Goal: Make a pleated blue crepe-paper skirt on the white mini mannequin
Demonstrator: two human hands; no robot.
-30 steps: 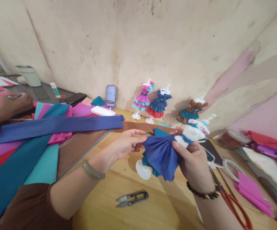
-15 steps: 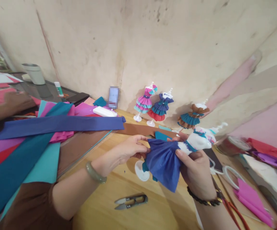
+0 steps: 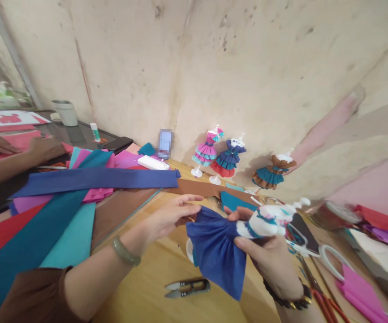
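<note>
My right hand (image 3: 264, 255) is closed round a small white dress-form figurine (image 3: 264, 220), tilted with its neck to the upper right. Its bodice has teal and pink trim. A pleated dark blue crepe-paper skirt (image 3: 219, 251) flares from its waist toward my left hand (image 3: 172, 215). At the skirt's upper left edge, my left fingertips touch the paper, with one finger stretched out above. The round white base (image 3: 190, 250) is mostly hidden behind the skirt. Thread snips (image 3: 187, 287) lie on the table below.
Blue (image 3: 103, 178) and teal strips (image 3: 42, 242) of paper lie piled at left. Three dressed figurines stand by the wall, one in pink (image 3: 205, 150). Red-handled scissors (image 3: 318, 287) lie at right. Another person's hands (image 3: 46, 150) rest on pink material at far left.
The figurine has tipped nearer to level, and its skirt spreads lower and wider in view. One left finger has straightened above the skirt edge. The head view has shifted slightly.
</note>
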